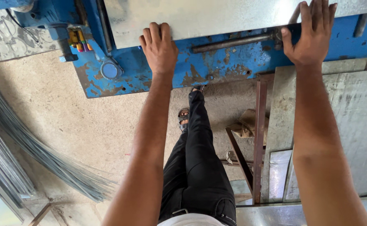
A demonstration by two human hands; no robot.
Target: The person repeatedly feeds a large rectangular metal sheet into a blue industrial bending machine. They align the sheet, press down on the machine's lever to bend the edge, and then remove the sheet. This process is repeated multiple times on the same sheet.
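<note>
While both arms reach forward, the person's hands lie flat on a galvanised metal sheet (200, 16) that rests on the bed of a worn blue machine (217, 67). His left hand (159, 48) sits palm down on the sheet's near edge, fingers straight and close together, the thumb tucked beside them; its grip is fully open and closes on nothing, only pressing on the metal. His right hand (311, 35) lies further along the same edge, towards the right end of the machine, fingers stretched out over the sheet and the thumb spread wide over the blue frame (again an open, flat grip, touching rather than clasping). A rusty steel rod (233, 42) runs along the machine's front face between the two hands, just below the sheet's edge.

Below the arms, a leg in black trousers (200, 159) stands on the concrete floor (87, 125), a sandalled foot (184, 117) near the machine's base. A bundle of grey wire (33, 150) curves across the floor at the left. More flat metal sheets (351, 125) lean beside a rusty angle-iron frame (259, 138) on the right.
</note>
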